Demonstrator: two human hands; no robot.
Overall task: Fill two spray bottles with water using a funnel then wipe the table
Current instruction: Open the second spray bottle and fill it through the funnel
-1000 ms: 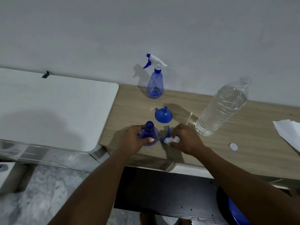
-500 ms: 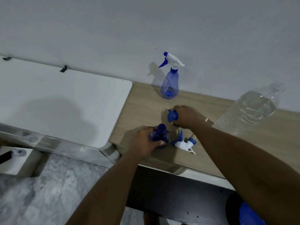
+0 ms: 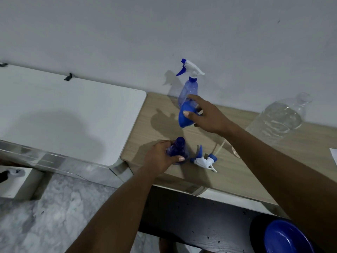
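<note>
My left hand (image 3: 160, 157) grips an uncapped blue spray bottle (image 3: 179, 149) standing near the front left corner of the wooden table (image 3: 235, 172). Its white and blue spray head (image 3: 203, 159) lies on the table just right of it. My right hand (image 3: 209, 115) holds the blue funnel (image 3: 186, 117) lifted above the table, behind the open bottle. A second blue spray bottle (image 3: 189, 86) with its head on stands at the wall, partly behind the funnel. A large clear water bottle (image 3: 279, 119) with no cap stands at the right.
A white surface (image 3: 69, 114) adjoins the table on the left. White paper (image 3: 333, 154) shows at the right edge. A blue bowl-like object (image 3: 286, 238) sits below the table at bottom right. The floor is grey marble.
My right hand let go of the spray head, reached back to the funnel, gripped it and lifted it off the table. My left hand stayed on the open bottle.
</note>
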